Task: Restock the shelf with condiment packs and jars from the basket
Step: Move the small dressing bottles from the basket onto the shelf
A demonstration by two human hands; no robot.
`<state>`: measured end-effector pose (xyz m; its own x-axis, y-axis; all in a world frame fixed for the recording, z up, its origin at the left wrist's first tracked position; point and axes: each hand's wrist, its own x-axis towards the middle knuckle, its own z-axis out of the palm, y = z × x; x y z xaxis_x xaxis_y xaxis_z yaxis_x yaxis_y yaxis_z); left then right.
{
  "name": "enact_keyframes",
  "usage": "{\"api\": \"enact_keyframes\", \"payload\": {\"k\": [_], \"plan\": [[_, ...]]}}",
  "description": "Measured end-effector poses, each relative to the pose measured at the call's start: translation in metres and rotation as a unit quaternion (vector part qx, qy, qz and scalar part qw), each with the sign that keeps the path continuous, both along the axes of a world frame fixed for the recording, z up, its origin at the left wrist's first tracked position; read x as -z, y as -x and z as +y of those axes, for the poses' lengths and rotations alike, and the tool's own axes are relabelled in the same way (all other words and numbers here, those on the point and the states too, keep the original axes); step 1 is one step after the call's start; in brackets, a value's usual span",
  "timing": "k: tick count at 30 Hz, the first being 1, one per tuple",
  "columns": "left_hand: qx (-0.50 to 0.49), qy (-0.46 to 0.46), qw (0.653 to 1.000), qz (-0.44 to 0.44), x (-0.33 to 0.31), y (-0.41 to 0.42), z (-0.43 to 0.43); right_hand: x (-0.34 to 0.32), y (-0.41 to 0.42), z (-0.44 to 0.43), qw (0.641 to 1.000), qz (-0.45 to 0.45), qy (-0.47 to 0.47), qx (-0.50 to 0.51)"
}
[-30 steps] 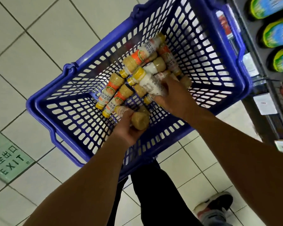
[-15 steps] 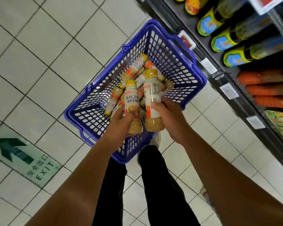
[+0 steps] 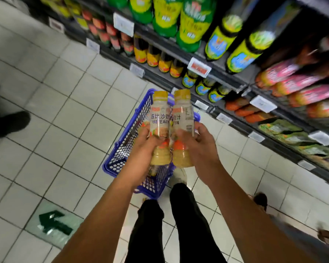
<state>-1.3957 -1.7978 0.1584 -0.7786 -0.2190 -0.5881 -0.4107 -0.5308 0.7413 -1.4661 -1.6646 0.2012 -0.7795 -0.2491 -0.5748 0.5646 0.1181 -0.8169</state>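
Left hand: the left hand reaches forward on an outstretched arm, with its grip closed around the lower middle of the left bottle; the thumb lies across the label.
Right hand: the right hand is level with the left, its grip wrapped around the right bottle from the right side, with fingertips showing past the label's edge.
Bottles: both stand upright, yellow caps on top and pale tan sauce at the bottom, held side by side and touching or nearly so.
Basket: the blue basket sits on the floor below the hands, partly hidden by the left forearm and both bottles; what it holds cannot be made out.
Shelf: the shelf runs along the right. It carries big bottles with green and yellow labels up top, smaller dark bottles below, and red packs further right.
Price tags: white price tags line the shelf edges, too blurred to read.
Underfoot: the person's legs in black trousers stand just behind the basket, and a dark shoe shows at the left edge.
Floor mark: a green arrow sticker lies on the white tiles.
Writing: the left bottle's label seems to begin 丘比沙 in dark print, and the right one shows 汁 beside a panel of small print.
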Motion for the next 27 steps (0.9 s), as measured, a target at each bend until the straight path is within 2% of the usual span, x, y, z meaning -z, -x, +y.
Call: {"api": "enact_keyframes", "payload": {"k": [6,13,20,27], "plan": [[0.054,0.039,0.996,0.064,-0.109,0.024,0.007,-0.096,-0.006,0.014,0.997,0.038,0.031,0.067],[0.12,0.058,0.978,0.16,-0.22,0.05,0.03,-0.202,-0.005,0.044,0.978,0.161,0.055,0.123],[0.188,0.106,0.946,0.243,-0.307,0.077,0.061,-0.283,-0.005,0.078,0.955,0.233,0.088,0.163],[0.212,0.073,0.919,0.324,-0.373,0.098,0.097,-0.34,0.0,0.108,0.927,0.293,0.11,0.209]]}}
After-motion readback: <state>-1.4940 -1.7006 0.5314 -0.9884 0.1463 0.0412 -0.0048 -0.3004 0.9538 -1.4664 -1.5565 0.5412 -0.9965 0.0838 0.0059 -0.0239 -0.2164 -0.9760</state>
